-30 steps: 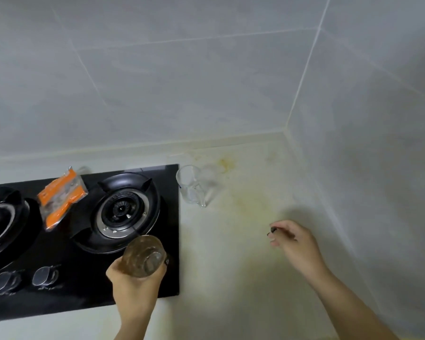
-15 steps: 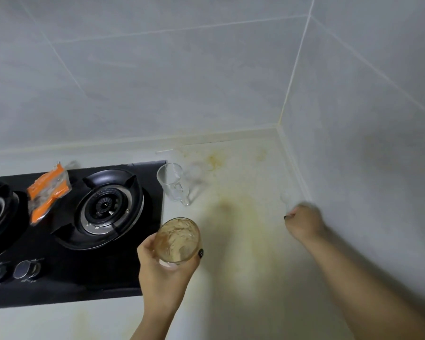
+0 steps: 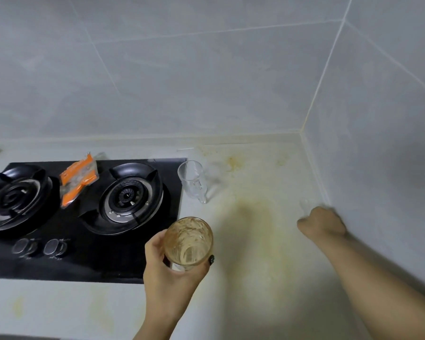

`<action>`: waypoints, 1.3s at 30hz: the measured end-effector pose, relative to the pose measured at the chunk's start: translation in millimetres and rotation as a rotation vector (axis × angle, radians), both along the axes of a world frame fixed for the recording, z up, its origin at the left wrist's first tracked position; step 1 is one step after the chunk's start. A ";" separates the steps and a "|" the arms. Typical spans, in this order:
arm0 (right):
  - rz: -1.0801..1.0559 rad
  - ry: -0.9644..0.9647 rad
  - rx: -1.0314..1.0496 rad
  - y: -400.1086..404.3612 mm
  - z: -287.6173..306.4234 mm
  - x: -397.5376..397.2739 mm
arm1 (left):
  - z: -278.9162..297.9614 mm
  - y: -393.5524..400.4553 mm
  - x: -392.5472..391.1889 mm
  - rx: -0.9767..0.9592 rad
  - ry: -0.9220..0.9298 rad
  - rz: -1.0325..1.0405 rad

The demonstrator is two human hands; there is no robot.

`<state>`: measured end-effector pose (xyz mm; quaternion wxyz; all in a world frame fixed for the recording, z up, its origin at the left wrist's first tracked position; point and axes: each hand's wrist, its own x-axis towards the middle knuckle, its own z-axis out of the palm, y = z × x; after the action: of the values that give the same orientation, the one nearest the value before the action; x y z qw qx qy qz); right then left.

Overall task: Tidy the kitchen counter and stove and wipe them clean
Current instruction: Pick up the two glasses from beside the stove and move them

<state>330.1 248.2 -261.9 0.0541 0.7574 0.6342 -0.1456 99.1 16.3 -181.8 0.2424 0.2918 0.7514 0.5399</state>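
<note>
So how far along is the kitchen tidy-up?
Nothing looks finished. In hand: the left hand grips a smeared glass; the right hand reaches toward the wall, its fingers hidden. Left: clear glass on the stained counter, orange packet on the stove, no wiping yet.

Right hand (image 3: 322, 222) blurred; its grasp unclear.

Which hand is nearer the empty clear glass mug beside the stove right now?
Left. The left hand, gripping a smeared brown tumbler, is just below the clear glass mug. The right hand is far across the stained counter, by the side wall.
</note>
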 end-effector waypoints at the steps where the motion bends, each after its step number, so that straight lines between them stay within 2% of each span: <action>1: 0.003 -0.010 -0.002 -0.6 -0.2 -0.1 | -0.2 -1.8 -2.0 0.004 0.003 0.003; 11: 0.053 -0.140 0.011 -7.8 4.1 -4.1 | -7.8 -21.0 -29.4 0.029 0.052 0.057; 14: 0.098 -0.112 0.068 -10.8 15.4 -8.9 | -9.8 -25.2 -34.9 0.021 0.060 0.068; 16: 0.144 0.047 0.097 -11.6 30.1 -19.9 | -9.8 -26.1 -37.3 0.015 0.064 0.076; 20: 0.101 0.821 -0.014 -26.7 78.0 -62.9 | -6.6 -24.0 -36.6 0.014 0.062 0.088; 22: 0.208 0.999 -0.066 -42.1 108.2 -84.7 | -5.9 -23.5 -35.4 0.013 0.063 0.096; 24: 0.415 0.994 -0.100 -61.4 138.2 -102.5 | -4.7 -24.2 -33.3 0.015 0.066 0.109; 27: 0.669 0.980 -0.290 -90.7 162.7 -122.7 | -7.9 -28.0 -31.4 -0.001 0.080 0.128; 29: 0.828 0.870 -0.368 -105.8 163.6 -134.6 | -9.8 -32.2 -31.1 -0.019 0.079 0.152; 32: 1.050 0.624 -0.300 -118.5 150.8 -153.8 | -13.0 -39.6 -34.4 -0.033 0.053 0.174; 35: 1.147 0.509 -0.282 -130.6 134.4 -174.2 | -18.7 -45.7 -43.9 -0.041 0.037 0.157; 39: 1.155 0.476 -0.183 -136.0 115.9 -200.8 | -25.7 -47.0 -65.9 -0.062 0.011 0.164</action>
<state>129.3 112.2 -146.0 0.0460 0.2319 0.9205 -0.3113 33.2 -30.7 -207.4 0.2021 0.2249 0.7904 0.5329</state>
